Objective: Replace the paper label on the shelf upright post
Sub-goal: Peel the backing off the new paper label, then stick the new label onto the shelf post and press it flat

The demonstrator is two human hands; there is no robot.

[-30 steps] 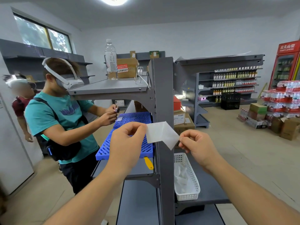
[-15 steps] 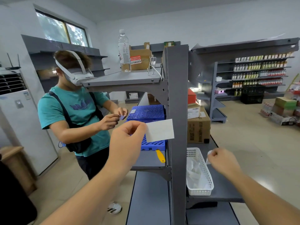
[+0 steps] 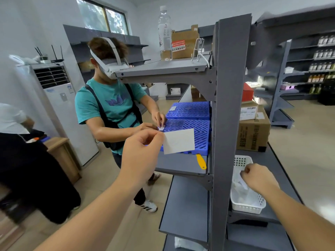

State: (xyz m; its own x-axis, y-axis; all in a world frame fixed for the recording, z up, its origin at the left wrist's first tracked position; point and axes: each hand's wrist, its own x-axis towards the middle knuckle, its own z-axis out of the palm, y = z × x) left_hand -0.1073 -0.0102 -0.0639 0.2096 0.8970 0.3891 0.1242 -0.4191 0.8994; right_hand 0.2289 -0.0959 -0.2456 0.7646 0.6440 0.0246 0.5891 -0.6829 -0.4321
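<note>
The grey upright post (image 3: pixel 230 105) of the shelf rises in the middle of the view. My left hand (image 3: pixel 141 153) pinches a white rectangular paper label (image 3: pixel 179 141) by its left edge and holds it flat in the air, just left of the post. My right hand (image 3: pixel 258 177) is lower, to the right of the post, over a white perforated basket (image 3: pixel 252 205) with crumpled paper in it. Its fingers are closed on a small strip of white paper (image 3: pixel 243 182).
A person in a teal shirt (image 3: pixel 112 105) with a headset works at the blue plastic crates (image 3: pixel 190 122) on the shelf's left side. A yellow-handled scraper (image 3: pixel 201 162) lies on that shelf. A water bottle (image 3: pixel 165 33) and cardboard boxes (image 3: pixel 253 131) stand on the shelves.
My right hand let go of the label and dropped to the white basket with a paper strip. My left hand keeps the label beside the post. The view turned left.
</note>
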